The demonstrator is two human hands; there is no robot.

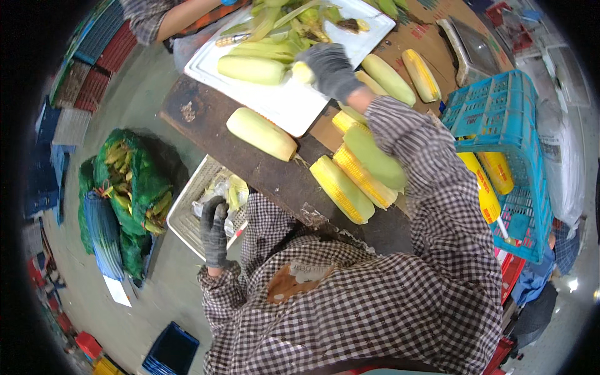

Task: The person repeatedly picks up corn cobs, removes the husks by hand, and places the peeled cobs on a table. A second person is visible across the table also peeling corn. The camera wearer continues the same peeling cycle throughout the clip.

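My right hand (330, 70), in a grey knit glove, reaches over the white tray (294, 112). Its fingers curl around what looks like the pale end of an ear of corn (302, 73); slight blur and the glove hide the rest. Beside it on the tray lies a husked-over ear (250, 69), with loose green husks (275, 44) behind. My left hand (215, 232), gloved too, hangs over a white basket (187, 209), its fingers slightly bent and apart, holding nothing. Between my arms, a pale green ear (262, 134) and several partly bared yellow ears (342, 189) rest on the dark table (250, 165).
At right stands a turquoise crate (494, 103) with yellow packages (497, 172) in it. More ears (422, 75) lie on cardboard (437, 37) near a scale-like device (469, 50). Another person's arm (187, 19) is across the table. Green mesh sacks (134, 187) stand on the left floor.
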